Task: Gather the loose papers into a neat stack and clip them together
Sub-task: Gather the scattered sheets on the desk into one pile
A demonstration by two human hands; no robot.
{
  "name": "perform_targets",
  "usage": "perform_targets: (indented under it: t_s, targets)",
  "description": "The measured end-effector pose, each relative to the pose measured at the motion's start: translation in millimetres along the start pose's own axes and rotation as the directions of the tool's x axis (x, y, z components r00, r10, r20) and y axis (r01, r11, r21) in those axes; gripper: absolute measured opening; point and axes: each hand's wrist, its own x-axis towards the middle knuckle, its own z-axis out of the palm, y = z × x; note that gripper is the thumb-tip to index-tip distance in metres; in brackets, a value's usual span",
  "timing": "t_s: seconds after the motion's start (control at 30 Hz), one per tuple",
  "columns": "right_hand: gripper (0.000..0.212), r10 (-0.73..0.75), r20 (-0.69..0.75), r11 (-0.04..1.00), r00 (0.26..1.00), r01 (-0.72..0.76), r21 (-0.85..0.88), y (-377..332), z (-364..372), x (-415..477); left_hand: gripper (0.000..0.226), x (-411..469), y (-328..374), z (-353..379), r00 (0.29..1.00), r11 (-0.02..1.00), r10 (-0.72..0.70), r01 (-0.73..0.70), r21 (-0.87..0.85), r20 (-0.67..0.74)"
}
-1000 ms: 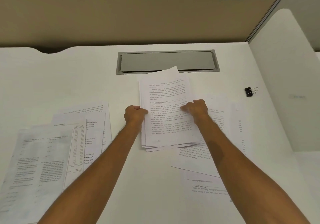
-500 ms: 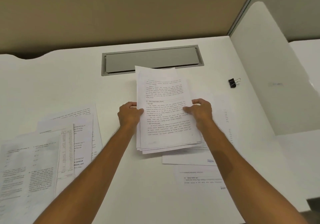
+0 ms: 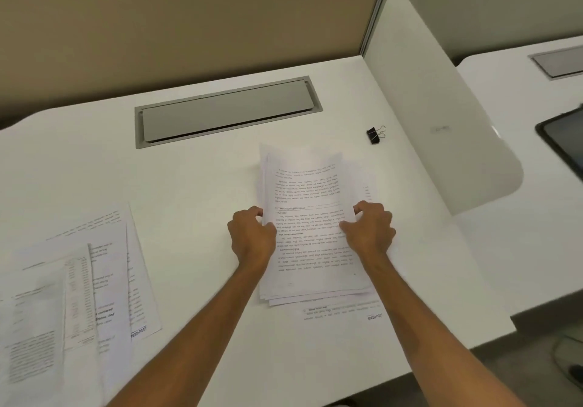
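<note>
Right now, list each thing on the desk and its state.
Paper stack: uneven edges, gripped at both sides.
Left hand: grip shut on stack.
Right hand: grip shut on stack.
Binder clip: unused, lying apart.
Loose papers: spread, ungathered.
Desk hatch: lid closed.

Both forearms are bare from the lower edge of the view up to the wrists, with no sleeve cuff showing anywhere along them. The left hand (image 3: 252,239) and the right hand (image 3: 370,233) are bare too (no glove on either). The wrists just behind each hand are slim, and the forearms look lean and smooth.
</note>
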Motion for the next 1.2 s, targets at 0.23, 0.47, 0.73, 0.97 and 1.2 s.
perform_targets:
  t_s: [0.23, 0.47, 0.73, 0.97, 1.2]
  targets:
    - [0.059, 0.068, 0.051, 0.996, 0.996, -0.065, -0.064, 29, -10, 10, 0.027, -17, 10, 18, 0.999, 1.0, 0.021, -0.022, 0.022, 0.026]
    - [0.078, 0.178, 0.135, 0.984, 0.975, -0.177, -0.015, 27, -20, 24, 0.02, -26, 14, 21, 0.999, 1.0, 0.023, -0.022, -0.016, 0.04]
    - [0.068, 0.121, 0.161, 0.993, 0.98, -0.118, -0.028, 26, -13, 22, 0.024, -31, 7, 19, 0.998, 0.996, 0.029, -0.024, -0.082, 0.054]
    - [0.069, 0.108, 0.125, 0.994, 0.986, -0.106, -0.025, 25, -12, 9, 0.058, -35, 10, 15, 0.954, 0.923, -0.286, 0.3, -0.241, 0.094]
    - [0.069, 0.138, 0.154, 0.99, 0.978, -0.132, -0.051, 18, -3, 0, 0.018, -31, 8, 12, 0.88, 0.809, -0.427, 0.475, -0.347, 0.208]
